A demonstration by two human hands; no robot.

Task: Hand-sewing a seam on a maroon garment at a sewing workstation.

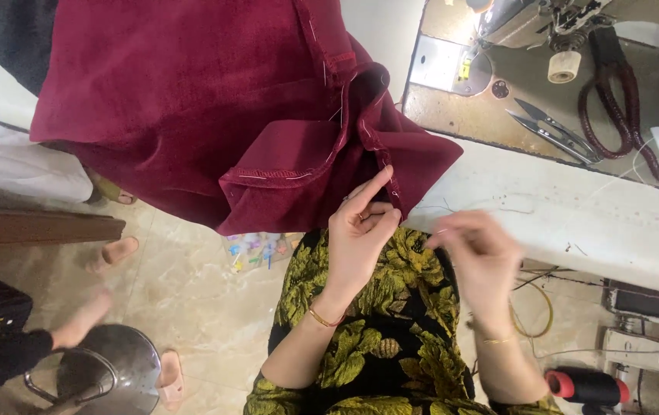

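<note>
One maroon garment, top cut off, is pinched by the left hand; the blurred right hand's grip is unclear.

The big dark red velvet cloth fills the far left. To the right, the white table edge lies bare (scissors sit farther back).
</note>
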